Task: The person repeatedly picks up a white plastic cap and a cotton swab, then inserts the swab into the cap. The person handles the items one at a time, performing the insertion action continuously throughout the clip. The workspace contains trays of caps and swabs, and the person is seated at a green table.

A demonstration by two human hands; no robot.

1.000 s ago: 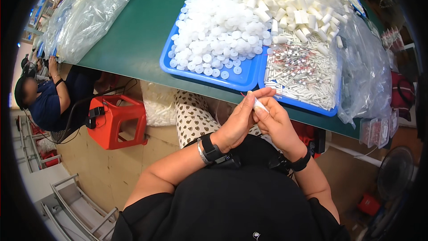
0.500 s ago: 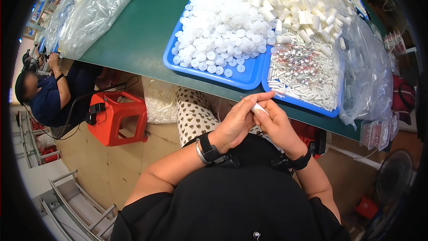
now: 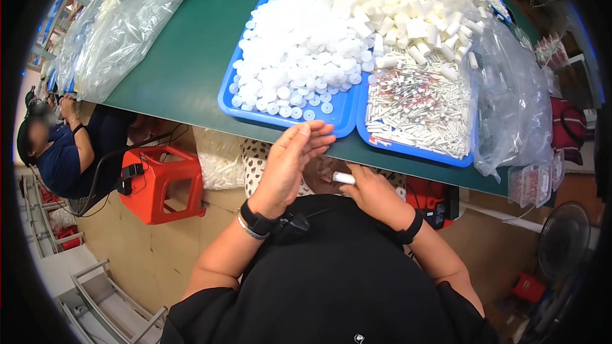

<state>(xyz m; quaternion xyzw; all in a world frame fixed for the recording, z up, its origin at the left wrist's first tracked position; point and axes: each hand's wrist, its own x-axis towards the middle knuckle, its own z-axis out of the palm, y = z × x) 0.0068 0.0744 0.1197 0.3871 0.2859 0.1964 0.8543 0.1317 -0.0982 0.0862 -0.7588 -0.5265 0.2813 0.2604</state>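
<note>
My left hand (image 3: 287, 162) is raised at the table's front edge, just below the left blue tray (image 3: 338, 124). Its fingers are stretched out, and I see nothing in them. In that tray lies a heap of translucent white discs (image 3: 284, 67) with small centre holes. Lower and to the right, my right hand (image 3: 379, 197) pinches a short white cylinder (image 3: 344, 178) over my lap. The right blue tray (image 3: 417, 158) holds many thin white sticks (image 3: 424, 130), some with reddish parts. Larger white cylinders (image 3: 417, 54) are piled behind and partly over them.
Both trays stand on a green table (image 3: 172, 76). A clear plastic bag (image 3: 513, 102) drapes beside the right tray; another bag (image 3: 121, 38) lies at the far left. A red stool (image 3: 162, 185) stands left of me, near a seated person (image 3: 60, 159). A fan (image 3: 564, 236) is at the right.
My hands, together around the white cylinder before, have parted. The left has moved left and opened; the right has drawn lower and left with the cylinder. The view has shifted slightly.
</note>
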